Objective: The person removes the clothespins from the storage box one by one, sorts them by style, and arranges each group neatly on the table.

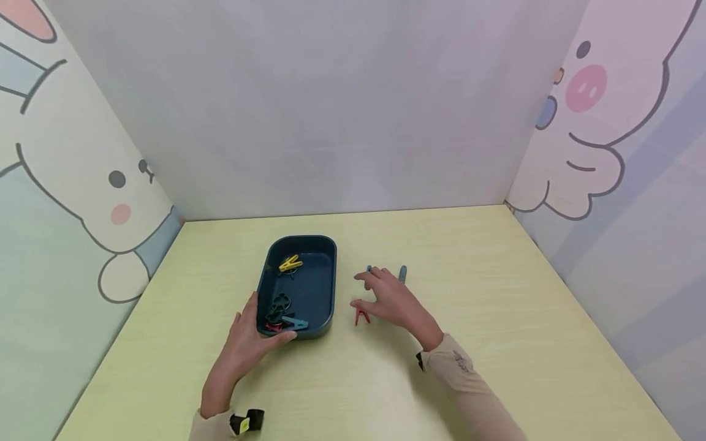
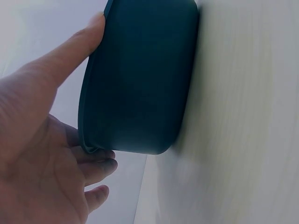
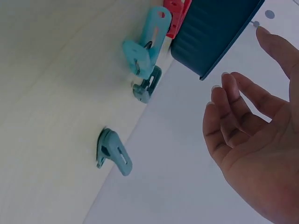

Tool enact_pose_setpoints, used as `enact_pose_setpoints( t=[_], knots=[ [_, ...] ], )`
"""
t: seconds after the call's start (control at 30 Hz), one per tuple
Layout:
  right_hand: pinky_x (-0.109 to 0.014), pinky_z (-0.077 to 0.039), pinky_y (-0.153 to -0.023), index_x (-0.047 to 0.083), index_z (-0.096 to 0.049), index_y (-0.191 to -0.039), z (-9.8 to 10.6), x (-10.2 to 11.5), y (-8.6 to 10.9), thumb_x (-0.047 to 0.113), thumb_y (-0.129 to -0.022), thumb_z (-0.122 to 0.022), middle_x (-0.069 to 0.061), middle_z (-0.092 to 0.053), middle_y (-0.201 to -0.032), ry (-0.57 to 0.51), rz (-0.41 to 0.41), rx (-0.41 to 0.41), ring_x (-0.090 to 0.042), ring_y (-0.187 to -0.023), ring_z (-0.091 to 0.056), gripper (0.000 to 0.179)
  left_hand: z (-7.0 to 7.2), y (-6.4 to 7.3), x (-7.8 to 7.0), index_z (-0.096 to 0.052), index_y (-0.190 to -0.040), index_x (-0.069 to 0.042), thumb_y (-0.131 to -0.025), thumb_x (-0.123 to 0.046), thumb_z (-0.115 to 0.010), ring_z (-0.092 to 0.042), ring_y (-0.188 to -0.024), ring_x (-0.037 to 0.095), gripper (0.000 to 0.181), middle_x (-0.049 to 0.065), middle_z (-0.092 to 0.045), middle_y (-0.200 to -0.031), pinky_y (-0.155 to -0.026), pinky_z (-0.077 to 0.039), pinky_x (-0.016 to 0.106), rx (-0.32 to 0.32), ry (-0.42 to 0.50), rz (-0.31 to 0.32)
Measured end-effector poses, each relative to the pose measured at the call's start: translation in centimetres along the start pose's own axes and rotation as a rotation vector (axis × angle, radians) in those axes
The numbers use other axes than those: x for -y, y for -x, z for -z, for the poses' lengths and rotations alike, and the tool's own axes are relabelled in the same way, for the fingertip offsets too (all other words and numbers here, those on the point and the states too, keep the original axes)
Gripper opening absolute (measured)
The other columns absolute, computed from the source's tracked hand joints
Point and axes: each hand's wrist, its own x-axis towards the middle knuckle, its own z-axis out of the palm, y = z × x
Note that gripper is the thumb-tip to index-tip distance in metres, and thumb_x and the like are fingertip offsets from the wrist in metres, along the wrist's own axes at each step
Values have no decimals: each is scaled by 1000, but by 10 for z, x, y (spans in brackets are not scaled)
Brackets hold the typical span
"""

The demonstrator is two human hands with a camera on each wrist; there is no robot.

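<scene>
My left hand [image 1: 242, 346] holds the near left corner of a dark blue plastic tray [image 1: 333, 288], thumb at the near rim and fingers along the left side. In the tray lie a yellow clothespin [image 1: 290, 264], a light blue clothespin [image 1: 296, 323], a dark clip [image 1: 280, 304] and part of a red one [image 1: 273, 327]. Right of the tray, my right hand [image 1: 391, 300] hovers over the table, fingers loosely bent and holding nothing. Below it are a red clothespin [image 3: 174, 16], a light blue clothespin [image 3: 148, 44], a dark teal one [image 3: 148, 85] and a grey-blue one [image 3: 114, 151].
The pale wooden table [image 1: 485, 367] carries the tray and loose clothespins. A grey wall [image 1: 342, 122] stands behind it, and side panels with cartoon animals [image 1: 618, 110] flank it.
</scene>
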Motion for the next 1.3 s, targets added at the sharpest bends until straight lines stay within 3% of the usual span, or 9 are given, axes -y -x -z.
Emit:
enact_pose_setpoints(
  t=[0.4,0.77,0.9,1.17,1.3],
  knots=[
    [-37,-54,-83,7,-62,-140,-11,33,-48,43,-96,-75,-7,-62,-113,-28,41,-34,-21,-101,-56,58,1,0,1,-4,-163,3,-84,-47,-85,-13,-152,52,124,30,-12,-167,-122,-1,66,2,6,5],
    [-30,-52,-75,7,-62,-140,-31,51,-88,41,-98,-73,-5,-59,-108,-41,60,-6,-17,-95,-55,55,0,-1,1,-5,-163,4,-85,-47,-84,-13,-152,50,123,30,-11,-167,-123,0,64,11,2,16],
    [-31,-52,-76,6,-61,-141,-37,56,-99,43,-99,-71,-6,-59,-111,-33,34,9,-17,-96,-55,57,1,-1,2,-5,-163,4,-85,-47,-84,-13,-152,50,122,30,-12,-167,-122,0,64,10,-4,11],
    [-38,-54,-91,5,-60,-142,-49,63,-116,45,-99,-69,-11,-59,-131,-37,-68,38,-25,-113,-55,59,0,-2,3,-6,-163,5,-85,-47,-84,-14,-152,51,122,31,-13,-167,-122,-1,65,0,-5,-4],
    [-36,-54,-88,5,-60,-141,-57,64,-122,44,-99,-70,-11,-59,-130,-25,-117,51,-24,-110,-55,59,-1,-2,3,-8,-162,5,-84,-46,-85,-15,-152,51,121,31,-14,-166,-122,-1,66,-7,1,-10]
  ],
)
